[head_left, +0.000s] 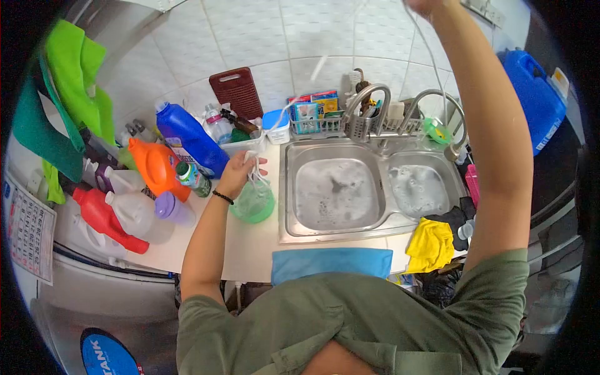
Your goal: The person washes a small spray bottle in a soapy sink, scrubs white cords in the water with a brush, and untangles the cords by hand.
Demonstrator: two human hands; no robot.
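Note:
My left hand (236,175) is closed around a bundle of white strands (252,164), which may be cord or thin cloth. These hang into a translucent green container (254,206) on the counter, left of the sink. My right hand (430,5) is raised high, cut off by the top edge, so its fingers are mostly hidden. Beside it a thin white cord (430,47) runs down toward a green round item (437,130) behind the small basin. Cloudy, sudsy water fills the large basin (382,187) and the small basin (451,178).
Left of my left hand are a blue bottle (190,137), an orange jug (152,167) and a lilac tumbler (172,209). Two curved faucets (382,100) rise behind the sink. A yellow cloth (430,244) and a blue cloth (331,262) lie at the front edge.

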